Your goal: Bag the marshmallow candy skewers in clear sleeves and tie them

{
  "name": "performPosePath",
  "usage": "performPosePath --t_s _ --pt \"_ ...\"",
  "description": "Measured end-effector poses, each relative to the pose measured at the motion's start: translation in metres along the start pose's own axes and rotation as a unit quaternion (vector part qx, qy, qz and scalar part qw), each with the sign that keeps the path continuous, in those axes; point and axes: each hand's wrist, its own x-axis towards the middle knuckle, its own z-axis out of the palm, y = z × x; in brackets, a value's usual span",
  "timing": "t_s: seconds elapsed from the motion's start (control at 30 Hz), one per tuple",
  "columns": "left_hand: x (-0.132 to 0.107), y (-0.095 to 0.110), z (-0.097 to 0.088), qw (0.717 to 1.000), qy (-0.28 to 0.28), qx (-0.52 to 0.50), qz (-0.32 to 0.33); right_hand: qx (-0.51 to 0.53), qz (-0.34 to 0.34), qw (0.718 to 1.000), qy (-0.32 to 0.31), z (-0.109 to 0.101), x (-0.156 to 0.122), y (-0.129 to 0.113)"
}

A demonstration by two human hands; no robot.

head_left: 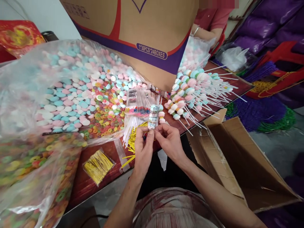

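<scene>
A candy skewer in a clear printed wrapper [154, 114] stands upright above my fingertips, with white, blue and pink pieces showing through. My left hand [143, 148] pinches it near the lower end. Against the same end press the closed fingers of my right hand [171, 142]; anything small between them is hidden. Just left of my hands lie loose gold twist ties [132, 146] and white sticks [129, 129]. Behind these is a stack of clear printed bags [137, 102]. Unwrapped candy skewers [187, 91] are heaped to the right, their sticks pointing outward.
A large plastic bag spills marshmallow candies [66, 103] and gummy rings [106, 122]. Another gummy bag [35, 171] lies front left, near a twist-tie packet [98, 166]. A tall carton [147, 28] blocks the back. An open cardboard box [239, 148] stands right; a person's arm [206, 33] shows behind.
</scene>
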Motion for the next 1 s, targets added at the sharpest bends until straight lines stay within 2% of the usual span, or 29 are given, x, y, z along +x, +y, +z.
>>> performPosePath --t_s 0.1,0.23,0.33,0.43,0.53,0.6,0.63,0.7,0.77,0.83,0.93,1.0 --pt "0.003 0.001 0.005 0.998 0.005 -0.059 -0.008 -0.029 -0.021 0.999 -0.002 0.001 -0.003 0.004" --pt "0.009 0.004 0.008 0.979 0.008 -0.166 -0.115 0.018 -0.008 0.999 -0.043 -0.001 -0.008 0.010" --pt "0.013 0.013 0.003 0.947 -0.055 -0.227 -0.221 0.019 -0.010 0.996 -0.081 -0.009 -0.010 0.008" --pt "0.015 0.026 -0.005 0.899 -0.131 -0.276 -0.313 -0.004 -0.074 0.989 -0.126 -0.023 -0.009 -0.002" --pt "0.014 0.037 -0.008 0.859 -0.191 -0.295 -0.372 -0.053 -0.162 0.972 -0.162 -0.037 -0.003 -0.015" --pt "0.013 0.040 -0.005 0.852 -0.215 -0.283 -0.385 -0.101 -0.195 0.957 -0.189 -0.044 0.002 -0.020" --pt "0.012 0.039 -0.003 0.858 -0.218 -0.269 -0.379 -0.128 -0.204 0.950 -0.200 -0.046 0.004 -0.020" --pt "0.009 0.035 0.005 0.891 -0.197 -0.231 -0.338 -0.180 -0.214 0.941 -0.193 -0.046 0.005 -0.017" --pt "0.005 0.029 0.012 0.935 -0.147 -0.189 -0.263 -0.229 -0.222 0.936 -0.150 -0.042 0.003 -0.014" --pt "0.000 0.022 0.017 0.966 -0.096 -0.153 -0.184 -0.266 -0.217 0.933 -0.105 -0.037 -0.001 -0.013" --pt "-0.005 0.015 0.017 0.986 -0.070 -0.101 -0.113 -0.259 -0.169 0.948 -0.080 -0.034 -0.004 -0.018" --pt "-0.004 0.012 0.014 0.986 -0.074 -0.093 -0.115 -0.193 -0.106 0.971 -0.096 -0.036 -0.004 -0.020"
